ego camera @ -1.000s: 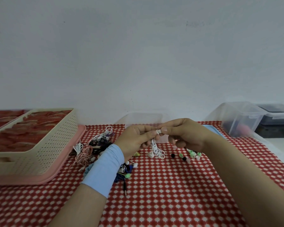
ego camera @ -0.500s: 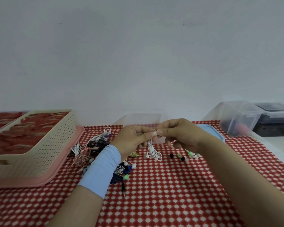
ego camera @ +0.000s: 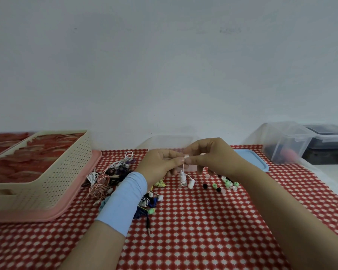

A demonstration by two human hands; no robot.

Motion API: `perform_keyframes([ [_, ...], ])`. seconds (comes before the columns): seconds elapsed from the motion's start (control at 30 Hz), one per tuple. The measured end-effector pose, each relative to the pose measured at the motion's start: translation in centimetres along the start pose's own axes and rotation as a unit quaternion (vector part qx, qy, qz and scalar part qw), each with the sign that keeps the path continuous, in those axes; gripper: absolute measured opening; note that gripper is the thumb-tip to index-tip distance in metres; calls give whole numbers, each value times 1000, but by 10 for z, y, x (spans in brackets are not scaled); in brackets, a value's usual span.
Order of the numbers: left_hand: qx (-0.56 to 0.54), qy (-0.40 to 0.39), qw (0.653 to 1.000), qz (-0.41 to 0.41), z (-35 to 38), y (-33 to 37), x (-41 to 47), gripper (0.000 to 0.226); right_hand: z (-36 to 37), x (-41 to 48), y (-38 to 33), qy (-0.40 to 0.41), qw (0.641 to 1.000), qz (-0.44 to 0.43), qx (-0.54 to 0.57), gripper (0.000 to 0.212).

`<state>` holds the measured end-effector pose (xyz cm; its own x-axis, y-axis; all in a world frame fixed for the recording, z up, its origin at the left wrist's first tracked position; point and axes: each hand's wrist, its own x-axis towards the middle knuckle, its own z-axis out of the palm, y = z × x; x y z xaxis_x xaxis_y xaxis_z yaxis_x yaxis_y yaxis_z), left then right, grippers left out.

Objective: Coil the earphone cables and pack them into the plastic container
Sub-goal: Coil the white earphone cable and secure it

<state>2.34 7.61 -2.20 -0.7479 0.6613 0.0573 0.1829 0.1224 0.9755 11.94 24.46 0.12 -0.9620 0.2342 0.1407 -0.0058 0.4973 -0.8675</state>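
Wall (ego camera: pixel 164 65): a plain pale wall is filling the whole top of the view, with a few tiny dark marks on it.
Cloth (ego camera: pixel 203 230): a red cloth with small white dots is covering the table from the left edge to the right.
Basket (ego camera: pixel 53 184): a cream basket with little holes is sitting at the far left, and it is holding flat red strips (ego camera: pixel 27 158).
Pink tray (ego camera: pixel 80 193): it is lying under the basket and sticking out along its edge.
Pile of earphones (ego camera: pixel 105 178): pink, white, black and blue cables are lying tangled on the cloth just beside the tray, and a black plug (ego camera: pixel 148 226) is pointing toward the person.
Wristband (ego camera: pixel 123 199): a light blue band is wrapping the left wrist.
Left hand (ego camera: pixel 158 164): the thumb and first finger are pinching the top of the white cable, and the other fingers are curling in.
White earphone (ego camera: pixel 182 177): it is hanging as a small wound bundle between the two hands, low over the cloth. I cannot tell if it is touching the cloth.
Plastic container (ego camera: pixel 170 141): the clear tub is standing by the wall, just behind the hands.
Right hand (ego camera: pixel 213 158): the thumb and first finger are pinching the same white cable end, touching the left fingertips.
Ear tips (ego camera: pixel 227 185): little green, black and pink ones are lying on the cloth under the right wrist.
Blue lid (ego camera: pixel 252 158): it is lying flat behind the right arm.
Clear box (ego camera: pixel 285 143): it is standing at the far right, with a dark box (ego camera: pixel 328 151) beside it.
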Motion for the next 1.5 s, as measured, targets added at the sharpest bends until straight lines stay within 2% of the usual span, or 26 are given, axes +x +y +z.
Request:
perform_keyframes([
  [0.27,-41,-20,999,-25,1,0,0,13,0,-1,-1,9,999,-32,-19,14],
  [0.47,-77,-36,996,-18,-1,0,-1,18,-9,-6,-1,-72,989,50,122,22],
  [0.7,-67,-56,996,0,-2,2,-3,12,-2,-4,4,-95,976,78,180,11],
  [0.83,-87,-68,994,-1,-4,1,-5,13,-2,-4,4,-133,962,88,222,26],
  [0.93,-90,-74,993,4,-5,3,-5,12,-4,-3,4,-146,957,94,230,29],
  [1.07,-76,-74,994,12,-4,2,-5,11,-3,-2,5,-140,959,105,225,22],
  [1.2,-90,-77,993,10,-6,2,-3,10,-6,-3,3,-137,960,92,224,35],
  [1.37,-85,-74,994,14,-5,5,-3,11,-5,-2,2,-116,969,88,199,21],
  [1.5,-52,-57,997,26,-3,8,-1,11,-6,0,4,-73,980,62,176,30],
])
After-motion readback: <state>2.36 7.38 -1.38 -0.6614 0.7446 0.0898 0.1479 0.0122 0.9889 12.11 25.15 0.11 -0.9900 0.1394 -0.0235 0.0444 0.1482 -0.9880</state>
